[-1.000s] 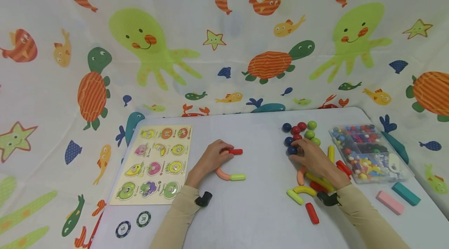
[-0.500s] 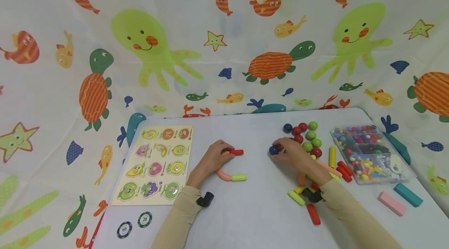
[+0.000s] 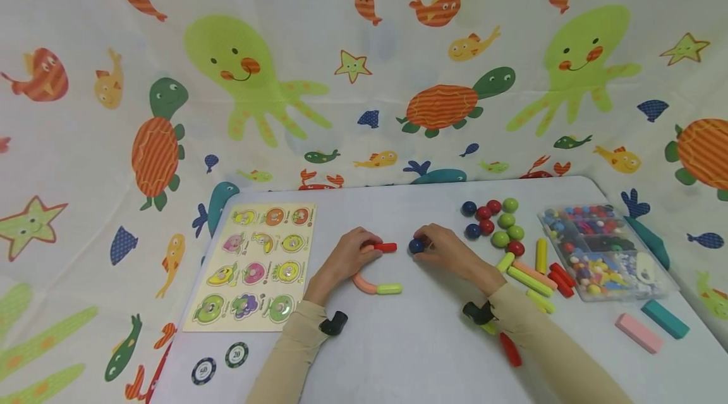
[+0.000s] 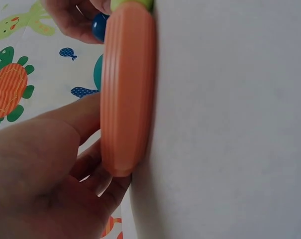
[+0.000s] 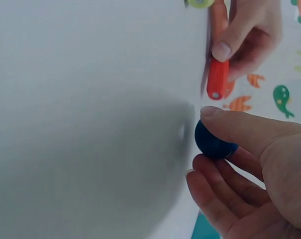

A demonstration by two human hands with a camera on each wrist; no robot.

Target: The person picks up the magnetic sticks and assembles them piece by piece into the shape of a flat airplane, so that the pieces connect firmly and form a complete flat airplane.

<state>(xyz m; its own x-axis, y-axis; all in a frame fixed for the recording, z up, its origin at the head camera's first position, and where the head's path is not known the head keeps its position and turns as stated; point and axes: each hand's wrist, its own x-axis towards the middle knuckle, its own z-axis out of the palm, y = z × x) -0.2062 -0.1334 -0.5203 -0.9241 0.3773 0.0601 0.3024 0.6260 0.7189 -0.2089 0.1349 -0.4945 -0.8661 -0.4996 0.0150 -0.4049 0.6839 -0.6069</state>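
Observation:
With thumb and fingers, my right hand pinches a dark blue ball; the right wrist view shows this ball between thumb and fingertips, close to the white tabletop. Left of it, my left hand holds joined toy rods where a short red rod meets an orange curved one. At the curve's lower end sits a yellow-green rod. The ball is slightly apart from the red rod's free end. Large in the left wrist view, the orange rod hides part of the left fingers.
Several loose blue, red and green balls lie at the back right, with scattered rods in front. Further right stand a bead box, a pink block and a teal block. A fruit puzzle board and two chips lie left.
My right hand has carried the blue ball leftward from the group of balls to near the red rod. My left hand has stayed in place on the joined rods.

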